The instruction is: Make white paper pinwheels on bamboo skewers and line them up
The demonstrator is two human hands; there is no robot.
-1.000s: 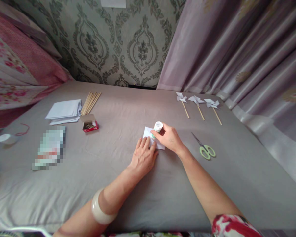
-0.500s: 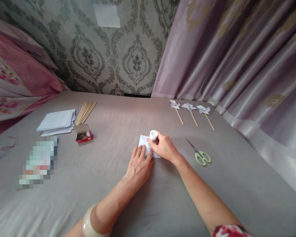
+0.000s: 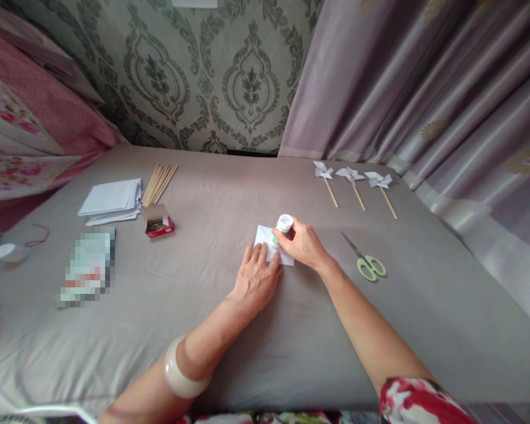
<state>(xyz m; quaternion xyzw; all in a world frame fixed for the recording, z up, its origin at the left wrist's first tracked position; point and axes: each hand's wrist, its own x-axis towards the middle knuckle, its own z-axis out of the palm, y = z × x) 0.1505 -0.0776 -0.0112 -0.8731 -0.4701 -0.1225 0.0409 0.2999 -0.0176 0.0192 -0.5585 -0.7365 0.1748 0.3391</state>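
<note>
A pink floral cloth (image 3: 48, 112) and lilac curtain (image 3: 371, 88) flank the patterned wall (image 3: 203, 59)

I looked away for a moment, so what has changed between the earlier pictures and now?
Nothing clearly moved, and nothing was taken up or let go; only the camera's view shifted. The right hand still holds the white-capped container over the small paper, the left hand still rests on that paper; the scissors and pinwheels stayed put.
</note>
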